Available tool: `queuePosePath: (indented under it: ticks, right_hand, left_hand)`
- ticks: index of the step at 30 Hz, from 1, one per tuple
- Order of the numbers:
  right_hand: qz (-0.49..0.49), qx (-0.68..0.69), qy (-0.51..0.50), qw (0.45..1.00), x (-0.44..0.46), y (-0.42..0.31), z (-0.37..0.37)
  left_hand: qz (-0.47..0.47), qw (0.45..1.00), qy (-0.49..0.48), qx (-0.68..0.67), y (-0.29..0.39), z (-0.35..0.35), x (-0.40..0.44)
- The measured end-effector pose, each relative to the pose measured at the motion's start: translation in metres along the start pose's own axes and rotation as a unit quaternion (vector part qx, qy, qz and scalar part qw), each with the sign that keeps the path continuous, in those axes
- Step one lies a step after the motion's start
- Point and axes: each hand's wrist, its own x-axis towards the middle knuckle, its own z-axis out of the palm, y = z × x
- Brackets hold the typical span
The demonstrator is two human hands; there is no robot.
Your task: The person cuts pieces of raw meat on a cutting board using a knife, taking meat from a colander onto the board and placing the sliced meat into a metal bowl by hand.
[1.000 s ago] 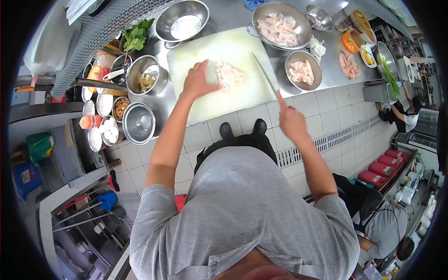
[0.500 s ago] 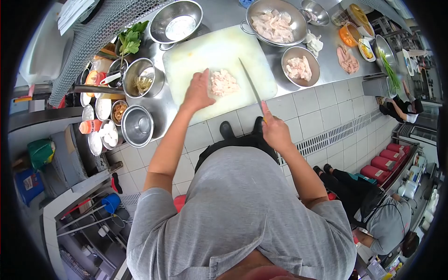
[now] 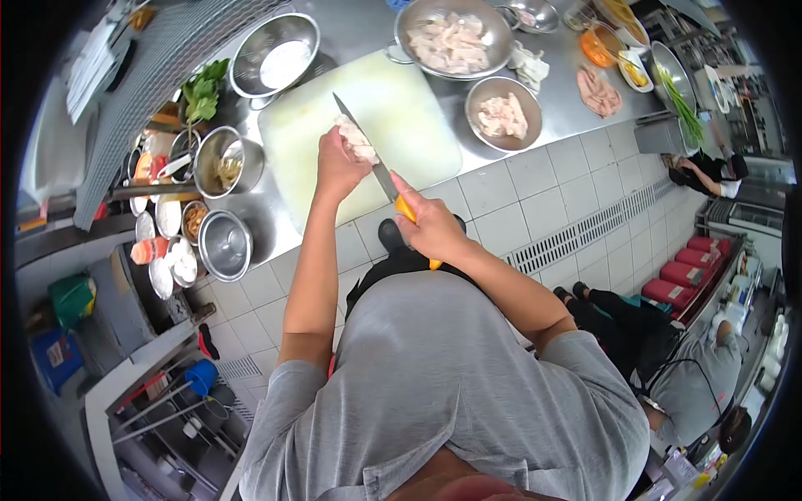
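My right hand [image 3: 434, 227] grips the yellow handle of a kitchen knife [image 3: 381, 171], its long blade pointing away to the upper left over the white cutting board [image 3: 409, 117]. Against the blade's left side lies a small heap of chopped pale raw meat [image 3: 355, 140], which looks like chicken. My left hand [image 3: 338, 169] is curled around the heap from the near left, pressing it toward the blade. Its fingertips are partly hidden. Right of the board, a metal bowl [image 3: 474, 134] holds more raw meat pieces [image 3: 503, 115].
A large colander [image 3: 403, 37] with meat strips stands behind the board. An empty steel colander [image 3: 276, 58], leafy greens [image 3: 203, 90] and steel bowls [image 3: 225, 245] line the left. A raw meat piece [image 3: 598, 92] lies far right. Two people [image 3: 697, 380] [image 3: 710, 174] are at the right.
My right hand has brought the knife leftward across the board to the chopped meat. My left hand has curled in, and the heap is now pressed between it and the blade. The view has shifted.
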Motion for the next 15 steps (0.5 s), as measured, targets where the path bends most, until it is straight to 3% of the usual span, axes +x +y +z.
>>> queuePosePath:
  ticks: [2, 9, 12, 15]
  right_hand:
    - [0.037, 0.005, 0.009, 0.999, -0.011, -0.024, -0.035]
    - [-0.009, -0.045, 0.159, 0.986, -0.054, 0.001, -0.143]
    - [0.009, -0.233, 0.181, 0.955, -0.058, 0.033, -0.176]
    - [0.051, -0.282, 0.197, 0.938, -0.064, 0.069, -0.187]
  left_hand:
    - [0.049, 0.998, 0.012, 0.028, 0.054, 0.004, 0.003]
    - [0.184, 0.982, -0.044, 0.007, 0.155, 0.113, 0.044]
    - [0.185, 0.971, -0.141, 0.053, 0.181, 0.151, 0.051]
    - [0.153, 0.972, -0.179, 0.011, 0.171, 0.159, 0.057]
